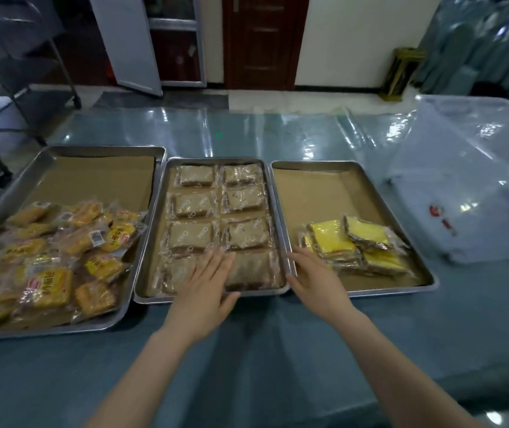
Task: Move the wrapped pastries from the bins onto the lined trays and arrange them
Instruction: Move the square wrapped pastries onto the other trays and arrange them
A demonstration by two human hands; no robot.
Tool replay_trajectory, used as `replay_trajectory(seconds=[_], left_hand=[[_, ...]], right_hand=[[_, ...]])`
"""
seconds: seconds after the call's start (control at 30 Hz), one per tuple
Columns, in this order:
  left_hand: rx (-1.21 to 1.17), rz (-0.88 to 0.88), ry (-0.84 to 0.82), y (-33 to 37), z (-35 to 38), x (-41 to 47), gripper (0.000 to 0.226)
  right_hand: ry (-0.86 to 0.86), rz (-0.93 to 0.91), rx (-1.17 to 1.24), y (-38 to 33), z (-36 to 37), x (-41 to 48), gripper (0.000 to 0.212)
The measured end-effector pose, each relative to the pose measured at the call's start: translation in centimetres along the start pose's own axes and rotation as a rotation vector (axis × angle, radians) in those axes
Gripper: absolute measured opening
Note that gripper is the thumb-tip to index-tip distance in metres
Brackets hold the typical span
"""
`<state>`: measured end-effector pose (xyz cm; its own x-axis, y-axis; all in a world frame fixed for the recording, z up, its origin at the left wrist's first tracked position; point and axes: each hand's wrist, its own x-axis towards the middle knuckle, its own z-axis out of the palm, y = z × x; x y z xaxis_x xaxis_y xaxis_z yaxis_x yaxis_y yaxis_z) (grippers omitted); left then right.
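Observation:
Three paper-lined metal trays lie side by side. The middle tray (151,254) holds brown wrapped pastries (192,202) in two neat columns. My left hand (205,291) lies flat, fingers straight, over the nearest pastries of that tray. My right hand (315,278) is open at the seam between the middle tray and the right tray (352,168). A small pile of yellow wrapped pastries (358,245) sits in the right tray's near half. The left tray (70,151) carries a loose heap of orange-yellow wrapped pastries (52,261).
A clear plastic bin (469,193) wrapped in film stands at the right on the blue table (247,350). A wheeled metal rack (21,72) stands at the far left. Behind the table are a brown door (262,41) and a dark yellow-topped floor bin (401,74).

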<state>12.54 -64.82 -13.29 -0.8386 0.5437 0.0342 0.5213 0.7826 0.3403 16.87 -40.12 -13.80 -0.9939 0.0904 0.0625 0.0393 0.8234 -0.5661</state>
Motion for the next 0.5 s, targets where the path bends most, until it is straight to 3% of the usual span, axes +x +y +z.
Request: replay_trajectory(seconds=[0.17, 0.33, 0.4, 0.5], left_hand=[[-0.044, 0.011, 0.030, 4.4, 1.5, 2.4, 0.071], [-0.138, -0.092, -0.026, 8.9, 4.9, 7.3, 0.070], [-0.201, -0.138, -0.027, 11.2, 6.8, 9.3, 0.069], [-0.208, -0.135, -0.017, 14.3, 9.5, 12.0, 0.070]], right_hand=[[0.091, 0.067, -0.002, 6.2, -4.7, -0.5, 0.032], [0.213, 0.130, -0.029, 14.2, -9.4, 2.0, 0.032], [0.194, 0.114, -0.073, 17.3, -10.9, 3.6, 0.035], [0.002, 0.031, -0.153, 21.1, -12.0, 5.5, 0.054]])
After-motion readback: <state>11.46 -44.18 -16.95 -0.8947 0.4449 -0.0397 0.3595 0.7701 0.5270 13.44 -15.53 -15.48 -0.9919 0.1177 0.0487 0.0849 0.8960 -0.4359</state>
